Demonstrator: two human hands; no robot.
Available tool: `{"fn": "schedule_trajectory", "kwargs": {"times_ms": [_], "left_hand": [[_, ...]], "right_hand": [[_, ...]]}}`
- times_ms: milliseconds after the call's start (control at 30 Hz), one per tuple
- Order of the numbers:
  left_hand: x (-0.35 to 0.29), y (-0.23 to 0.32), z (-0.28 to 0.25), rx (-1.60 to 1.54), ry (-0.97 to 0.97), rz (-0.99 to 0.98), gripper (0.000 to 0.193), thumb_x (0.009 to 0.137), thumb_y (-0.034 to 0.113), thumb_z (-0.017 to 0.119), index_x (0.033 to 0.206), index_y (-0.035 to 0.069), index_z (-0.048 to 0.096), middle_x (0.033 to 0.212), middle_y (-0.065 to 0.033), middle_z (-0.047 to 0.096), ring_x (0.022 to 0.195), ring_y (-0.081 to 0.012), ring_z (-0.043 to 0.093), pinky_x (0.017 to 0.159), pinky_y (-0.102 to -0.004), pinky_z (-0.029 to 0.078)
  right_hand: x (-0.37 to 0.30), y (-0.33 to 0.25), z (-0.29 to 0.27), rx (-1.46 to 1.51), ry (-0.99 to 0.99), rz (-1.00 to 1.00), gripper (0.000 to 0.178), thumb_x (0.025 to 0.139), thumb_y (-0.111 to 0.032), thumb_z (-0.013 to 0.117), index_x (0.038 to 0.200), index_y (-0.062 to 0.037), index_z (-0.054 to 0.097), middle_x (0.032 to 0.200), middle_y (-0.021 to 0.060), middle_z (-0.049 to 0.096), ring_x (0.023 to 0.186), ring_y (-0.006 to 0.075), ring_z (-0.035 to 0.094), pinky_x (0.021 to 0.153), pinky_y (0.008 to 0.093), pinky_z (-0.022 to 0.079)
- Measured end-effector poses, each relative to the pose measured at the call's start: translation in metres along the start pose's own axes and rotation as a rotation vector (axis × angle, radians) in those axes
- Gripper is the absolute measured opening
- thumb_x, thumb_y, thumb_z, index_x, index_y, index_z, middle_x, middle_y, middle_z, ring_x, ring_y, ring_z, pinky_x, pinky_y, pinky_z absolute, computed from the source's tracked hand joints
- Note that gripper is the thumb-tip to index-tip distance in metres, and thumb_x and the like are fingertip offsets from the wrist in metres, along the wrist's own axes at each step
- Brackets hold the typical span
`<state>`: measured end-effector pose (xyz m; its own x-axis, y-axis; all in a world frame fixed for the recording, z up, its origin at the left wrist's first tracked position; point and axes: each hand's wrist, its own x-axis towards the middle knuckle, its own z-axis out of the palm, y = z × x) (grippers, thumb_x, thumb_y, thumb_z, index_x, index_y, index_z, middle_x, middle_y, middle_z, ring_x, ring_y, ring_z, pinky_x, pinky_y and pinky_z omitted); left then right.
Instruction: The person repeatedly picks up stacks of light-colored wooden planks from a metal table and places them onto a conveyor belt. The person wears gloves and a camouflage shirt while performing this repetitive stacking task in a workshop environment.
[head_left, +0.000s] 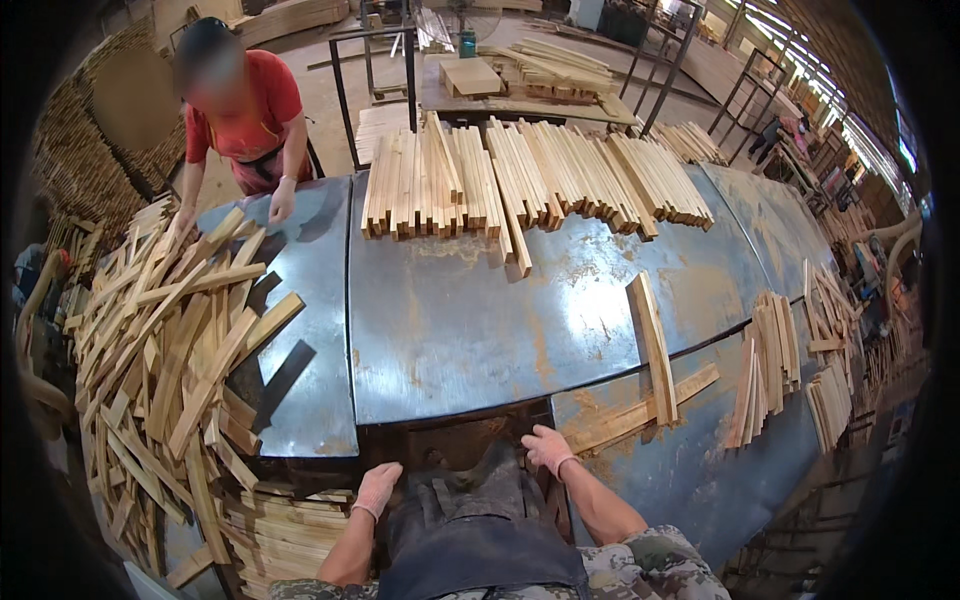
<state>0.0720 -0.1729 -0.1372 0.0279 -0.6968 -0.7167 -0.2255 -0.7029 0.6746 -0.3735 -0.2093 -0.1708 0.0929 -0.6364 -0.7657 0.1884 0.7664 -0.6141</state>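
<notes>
My left hand [378, 488], in a thin pale glove, is over the gap at the table's near edge, beside my dark apron [485, 545]. Its fingers are curled together with nothing visible in them. Across the apron, my right hand [548, 450], also gloved, is beside the corner of the right-hand table section; its fingers are bent, slightly apart and hold nothing I can see. Closest to it lies a flat wooden strip [610, 428], crossed by a longer strip [655, 350]. A stack of wooden strips [285, 535] is below my left hand.
A metal-topped table [450, 330] spreads before me, dusted with sawdust. Rows of wooden strips [540, 180] line its far side. A jumbled heap [170, 350] covers the left, where a person in red [250, 110] reaches in. Smaller bundles [770, 350] lie at right.
</notes>
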Motion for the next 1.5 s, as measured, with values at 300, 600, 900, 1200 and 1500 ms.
{"fn": "schedule_trajectory", "kwargs": {"times_ms": [300,600,900,1200,1500], "left_hand": [[0.083,0.171,0.054,0.047,-0.176,0.106,0.051,0.101,0.036,0.068,0.133,-0.004,0.071,0.127,-0.0143,0.076,0.119,-0.0225,0.067,0.107,-0.0333,0.048],[0.195,0.304,0.077,0.279,-0.171,0.116,0.057,0.102,0.043,0.065,0.138,-0.002,0.069,0.138,-0.0170,0.072,0.131,-0.0246,0.064,0.113,-0.0358,0.046],[0.387,0.523,0.123,0.438,0.133,0.427,0.074,0.097,0.042,0.069,0.150,-0.007,0.054,0.147,-0.0288,0.062,0.138,-0.0369,0.060,0.115,-0.0410,0.046],[0.508,0.632,0.137,0.628,0.465,0.226,0.092,0.085,0.050,0.079,0.150,-0.008,0.049,0.144,-0.0305,0.061,0.135,-0.0416,0.060,0.114,-0.0482,0.047],[0.390,0.546,0.183,-0.010,0.253,0.322,0.044,0.091,0.018,0.071,0.128,-0.005,0.065,0.108,-0.0113,0.073,0.091,-0.0174,0.068,0.078,-0.0328,0.057]], "right_hand": [[0.158,-0.167,0.001,-0.303,0.397,-0.136,0.086,0.089,-0.011,0.080,0.156,-0.0100,0.027,0.079,0.0052,0.057,0.056,0.0153,0.052,0.046,0.0316,0.042],[0.283,-0.311,0.040,-0.105,0.585,-0.227,0.113,0.083,-0.031,0.086,0.169,-0.0003,0.018,0.132,0.0229,0.066,0.120,0.0355,0.063,0.105,0.0431,0.049],[0.359,-0.417,0.064,-0.279,0.704,-0.251,0.092,0.089,-0.024,0.080,0.163,0.0012,0.032,0.138,0.0266,0.066,0.122,0.0356,0.067,0.107,0.0417,0.050],[0.335,-0.400,0.030,0.326,0.173,-0.301,0.061,0.096,-0.005,0.066,0.151,0.0030,0.041,0.086,-0.0003,0.056,0.074,0.0108,0.055,0.065,0.0288,0.048],[0.273,-0.470,0.054,-0.304,0.017,-0.409,0.042,0.097,-0.036,0.067,0.124,-0.0056,0.057,0.116,0.0190,0.072,0.105,0.0403,0.067,0.094,0.0468,0.053]]}}
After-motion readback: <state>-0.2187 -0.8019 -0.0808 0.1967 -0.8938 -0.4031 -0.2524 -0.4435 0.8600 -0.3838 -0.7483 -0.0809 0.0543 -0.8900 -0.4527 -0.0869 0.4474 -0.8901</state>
